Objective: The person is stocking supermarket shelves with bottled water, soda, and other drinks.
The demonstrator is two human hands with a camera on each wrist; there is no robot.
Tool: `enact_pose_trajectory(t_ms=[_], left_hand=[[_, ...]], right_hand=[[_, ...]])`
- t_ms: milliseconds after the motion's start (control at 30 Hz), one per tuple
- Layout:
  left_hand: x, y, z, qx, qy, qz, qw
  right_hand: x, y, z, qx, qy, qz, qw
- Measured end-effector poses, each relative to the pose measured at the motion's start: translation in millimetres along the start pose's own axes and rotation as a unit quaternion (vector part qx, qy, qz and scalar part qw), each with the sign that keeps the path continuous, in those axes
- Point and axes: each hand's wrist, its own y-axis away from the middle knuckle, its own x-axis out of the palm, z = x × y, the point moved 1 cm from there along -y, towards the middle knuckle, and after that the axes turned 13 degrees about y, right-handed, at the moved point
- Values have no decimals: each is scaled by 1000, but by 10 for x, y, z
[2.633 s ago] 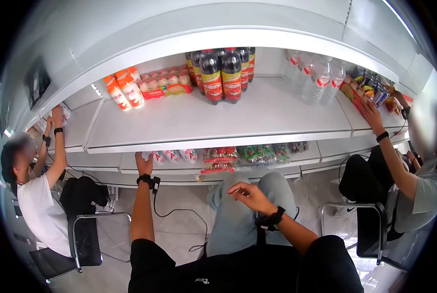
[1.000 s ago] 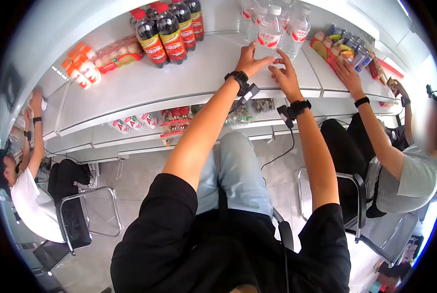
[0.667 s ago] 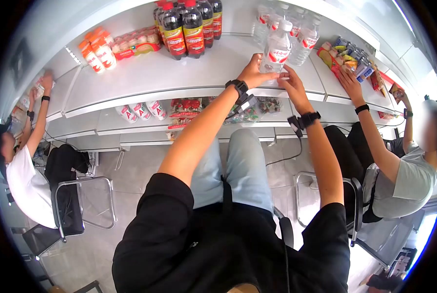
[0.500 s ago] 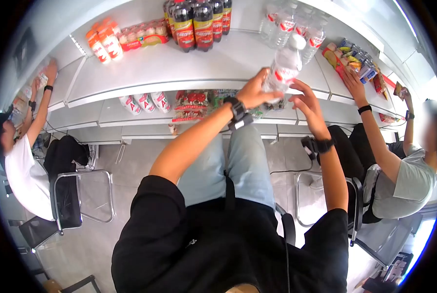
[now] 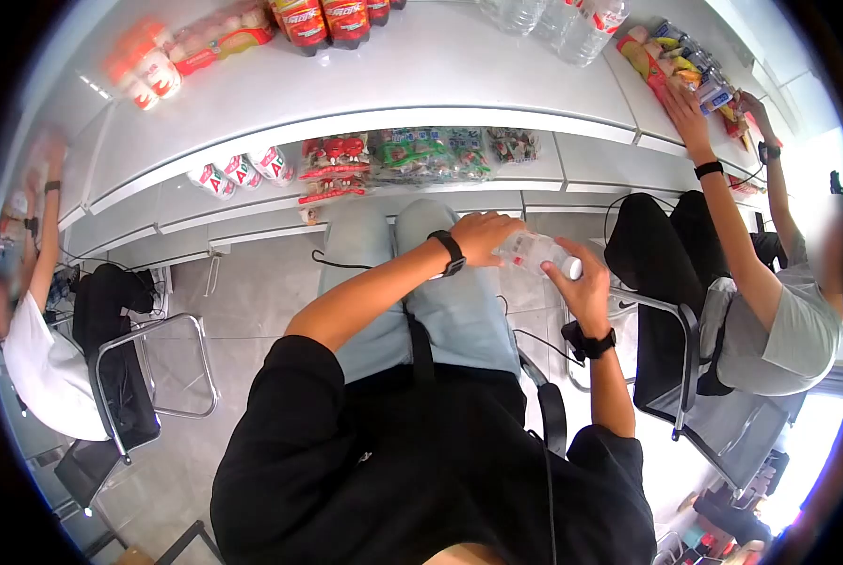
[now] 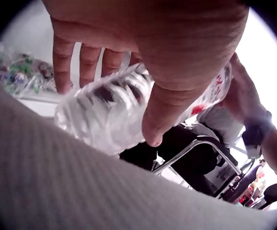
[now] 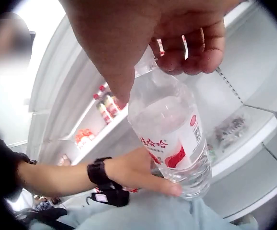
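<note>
While the seated person bends over their lap, the scene runs like this from left to right. Far left, a neighbour in a white shirt (image 5: 35, 377) reaches up towards the shelf (image 5: 459, 66), with a metal-framed chair (image 5: 125, 414) just beside them. Nearer the middle, the left hand (image 5: 483, 235) has its grip curled round the ribbed bottom end of the water bottle (image 5: 533, 252). The left wrist view shows the thumb on one side and the fingers on the other. The bottle lies almost on its side above the jeans-clad thighs, near the body and well apart from the shelf, with its cap (image 5: 572, 270) pointing right. There the right hand (image 5: 583, 292) pinches the cap and neck between thumb and bent fingers. Farther right sits a neighbour in a grey shirt (image 5: 798, 330), one arm stretched to the snack packets (image 5: 685, 66) at the far right of the shelf.

The bottle looks full, so I would judge it fairly heavy for its size. Its thin clear wall would likely dent under a hard squeeze, and the smooth label (image 7: 174, 143) may be slippery. The ribbed base and the stiff neck look the surest places to hold.
</note>
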Motion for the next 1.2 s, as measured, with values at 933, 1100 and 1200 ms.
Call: enact_pose_trajectory(t_ms=[933, 1100, 1200], left_hand=[[-1501, 1887, -166, -291, 208, -335, 872], [-1496, 1877, -167, -304, 194, -312, 879], [-1469, 1801, -187, -295, 197, -301, 885]], right_hand=[[3082, -642, -2286, 221, 141, 78, 962], [3051, -768, -2264, 240, 148, 147, 948], [3096, -715, -2330, 232, 101, 130, 959]])
